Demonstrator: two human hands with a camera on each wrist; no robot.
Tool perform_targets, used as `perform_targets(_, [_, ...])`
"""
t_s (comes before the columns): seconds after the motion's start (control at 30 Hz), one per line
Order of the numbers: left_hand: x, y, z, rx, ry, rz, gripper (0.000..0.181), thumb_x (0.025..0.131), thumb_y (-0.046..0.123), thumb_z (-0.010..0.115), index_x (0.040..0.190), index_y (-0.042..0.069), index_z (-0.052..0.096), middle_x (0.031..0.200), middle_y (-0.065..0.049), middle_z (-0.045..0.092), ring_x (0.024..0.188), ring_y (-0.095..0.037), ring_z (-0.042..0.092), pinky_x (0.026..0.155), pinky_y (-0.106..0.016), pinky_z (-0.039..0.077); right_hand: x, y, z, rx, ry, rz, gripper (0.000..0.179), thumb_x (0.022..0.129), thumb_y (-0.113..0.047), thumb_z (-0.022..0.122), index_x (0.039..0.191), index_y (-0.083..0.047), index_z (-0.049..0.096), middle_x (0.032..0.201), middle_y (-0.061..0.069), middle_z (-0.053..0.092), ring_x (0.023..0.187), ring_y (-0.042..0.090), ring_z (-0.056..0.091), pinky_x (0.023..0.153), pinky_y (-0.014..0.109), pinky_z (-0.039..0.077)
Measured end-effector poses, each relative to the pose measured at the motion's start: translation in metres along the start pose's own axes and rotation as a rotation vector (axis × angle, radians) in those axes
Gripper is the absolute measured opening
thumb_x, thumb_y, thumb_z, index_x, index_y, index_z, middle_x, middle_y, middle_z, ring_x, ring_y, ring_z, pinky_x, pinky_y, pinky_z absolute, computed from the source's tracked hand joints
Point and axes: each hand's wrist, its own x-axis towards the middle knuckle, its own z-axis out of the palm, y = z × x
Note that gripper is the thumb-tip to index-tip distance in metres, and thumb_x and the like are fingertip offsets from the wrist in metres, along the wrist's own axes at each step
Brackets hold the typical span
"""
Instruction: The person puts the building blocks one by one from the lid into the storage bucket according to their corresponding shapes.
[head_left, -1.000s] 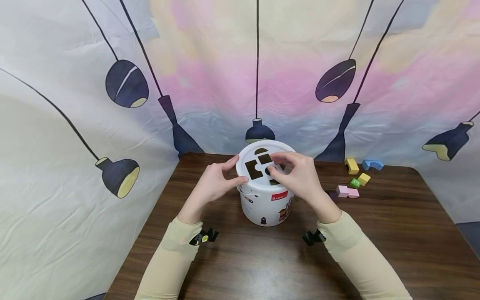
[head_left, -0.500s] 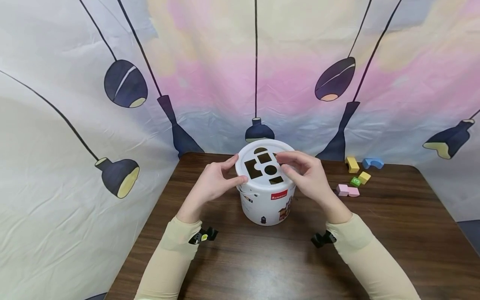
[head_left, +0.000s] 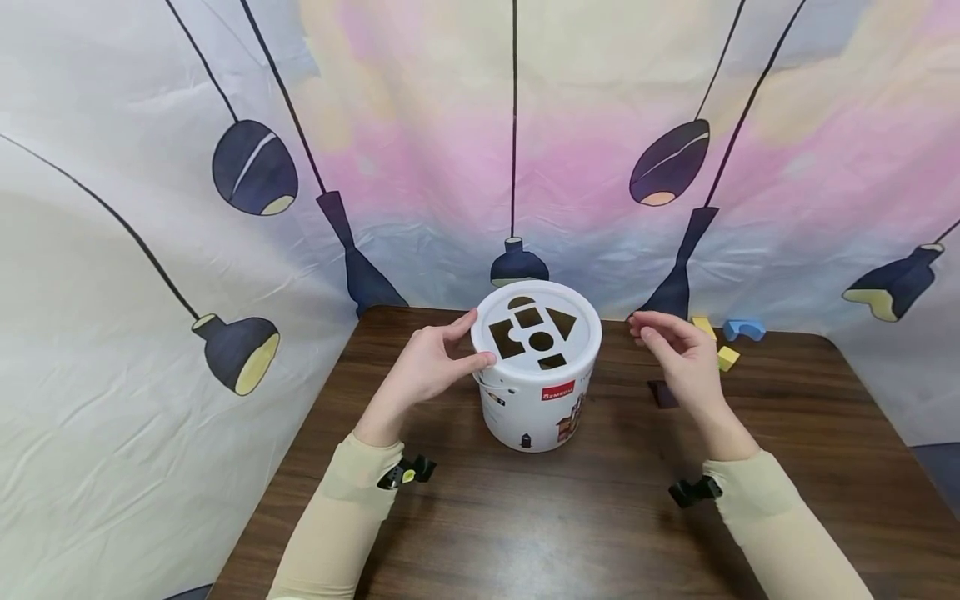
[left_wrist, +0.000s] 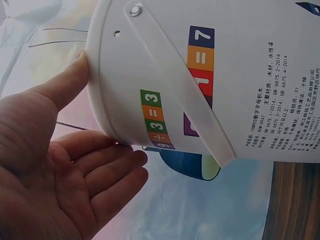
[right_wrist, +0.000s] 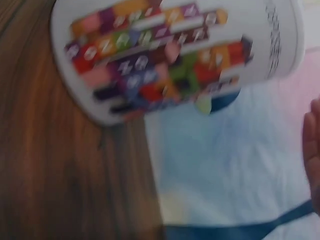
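A white bucket [head_left: 517,421] stands upright on the table, covered by a white lid [head_left: 576,354] with cut-out holes of several shapes. At the lid's left edge, my left hand [head_left: 427,365] touches the rim with its thumb and fingertips. The left wrist view shows that hand [left_wrist: 55,165] with straight, relaxed fingers beside the bucket's handle [left_wrist: 175,75]. My right hand [head_left: 684,360] is in the air right of the bucket, loosely bent, with nothing visible in it. Below it lies a dark flat block [head_left: 663,394].
Behind my right hand lie a yellow block [head_left: 703,325], a blue arch block [head_left: 745,330] and a small yellow cube [head_left: 727,358]. A painted cloth [head_left: 450,150] hangs along the back edge of the brown wooden table [head_left: 517,533].
My right hand has moved right, from over the lid to beside the blocks, hiding the pink and green ones. More of the lid's holes show, including a triangle. My left hand has stayed put.
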Motion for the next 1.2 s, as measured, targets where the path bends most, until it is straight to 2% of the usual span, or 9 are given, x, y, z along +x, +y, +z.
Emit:
perform_targets(0.1, [0.0, 0.0, 0.0, 0.003, 0.001, -0.002, 0.082, 0.093, 0.048, 0.084, 0.161, 0.02, 0.048, 0.16, -0.002, 0.05, 0.121, -0.022, 0.063, 0.094, -0.042, 0.048, -0.007, 0.008, -0.015, -0.14, -0.019, 0.135, 0.031, 0.107, -0.005, 0.065, 0.132, 0.012, 0.068, 0.117, -0.004, 0.077, 0.102, 0.006, 0.072, 0.087, 0.019, 0.058])
perform_targets(0.17, [-0.001, 0.0, 0.001, 0.001, 0.002, -0.002, 0.082, 0.093, 0.048, 0.084, 0.162, 0.02, 0.048, 0.161, -0.002, 0.05, 0.111, -0.024, 0.064, 0.091, -0.043, 0.049, -0.011, 0.012, -0.025, -0.262, -0.052, 0.224, 0.036, 0.108, -0.015, 0.067, 0.137, 0.006, 0.069, 0.123, 0.001, 0.076, 0.103, 0.0, 0.07, 0.086, 0.016, 0.056])
perform_targets(0.27, [-0.001, -0.001, 0.002, -0.004, -0.001, 0.006, 0.083, 0.093, 0.048, 0.084, 0.162, 0.019, 0.048, 0.162, 0.0, 0.049, 0.122, -0.025, 0.065, 0.095, -0.044, 0.05, -0.018, 0.017, -0.04, -0.454, -0.118, 0.323, 0.04, 0.108, -0.025, 0.067, 0.141, -0.002, 0.069, 0.131, 0.013, 0.073, 0.103, -0.001, 0.068, 0.081, 0.015, 0.055])
perform_targets(0.37, [0.0, -0.002, 0.003, -0.001, -0.007, 0.014, 0.082, 0.093, 0.047, 0.084, 0.161, 0.017, 0.048, 0.162, 0.002, 0.048, 0.141, -0.022, 0.055, 0.104, -0.046, 0.05, -0.025, 0.021, -0.052, -0.571, -0.182, 0.376, 0.042, 0.108, -0.026, 0.068, 0.142, -0.003, 0.069, 0.135, 0.022, 0.07, 0.109, 0.016, 0.071, 0.079, 0.017, 0.054])
perform_targets(0.43, [0.001, -0.002, 0.003, 0.0, -0.009, 0.016, 0.083, 0.093, 0.048, 0.084, 0.161, 0.017, 0.048, 0.162, 0.002, 0.048, 0.148, -0.02, 0.047, 0.107, -0.045, 0.049, -0.029, 0.025, -0.06, -0.622, -0.216, 0.381, 0.041, 0.108, -0.024, 0.069, 0.142, -0.002, 0.068, 0.134, 0.024, 0.07, 0.113, 0.031, 0.072, 0.079, 0.018, 0.055])
perform_targets(0.53, [0.001, 0.0, 0.001, -0.004, -0.01, 0.009, 0.083, 0.093, 0.049, 0.084, 0.162, 0.018, 0.047, 0.163, 0.001, 0.048, 0.138, -0.024, 0.057, 0.098, -0.045, 0.05, -0.034, 0.033, -0.07, -0.678, -0.25, 0.37, 0.04, 0.106, -0.02, 0.07, 0.142, -0.002, 0.068, 0.134, 0.025, 0.07, 0.117, 0.043, 0.07, 0.08, 0.023, 0.057])
perform_targets(0.8, [0.0, 0.0, 0.001, 0.013, -0.013, 0.001, 0.084, 0.094, 0.048, 0.083, 0.162, 0.018, 0.047, 0.163, 0.001, 0.047, 0.146, -0.022, 0.05, 0.102, -0.046, 0.049, -0.048, 0.053, -0.084, -0.788, -0.327, 0.318, 0.039, 0.101, -0.009, 0.075, 0.138, 0.0, 0.07, 0.131, 0.024, 0.072, 0.112, 0.041, 0.073, 0.085, 0.053, 0.061])
perform_targets(1.0, [-0.001, -0.001, 0.001, 0.002, -0.011, 0.002, 0.083, 0.094, 0.047, 0.083, 0.162, 0.018, 0.047, 0.164, 0.003, 0.046, 0.148, -0.023, 0.049, 0.108, -0.048, 0.049, -0.05, 0.059, -0.084, -0.82, -0.338, 0.26, 0.039, 0.098, -0.005, 0.077, 0.136, 0.0, 0.072, 0.131, 0.025, 0.071, 0.112, 0.044, 0.072, 0.089, 0.059, 0.058])
perform_targets(1.2, [0.0, -0.003, 0.001, -0.007, -0.011, 0.011, 0.083, 0.094, 0.047, 0.084, 0.162, 0.017, 0.048, 0.164, 0.004, 0.047, 0.149, -0.023, 0.046, 0.115, -0.051, 0.045, -0.05, 0.063, -0.079, -0.859, -0.395, 0.276, 0.04, 0.097, -0.007, 0.078, 0.136, 0.0, 0.072, 0.142, 0.032, 0.062, 0.123, 0.049, 0.066, 0.097, 0.065, 0.053])
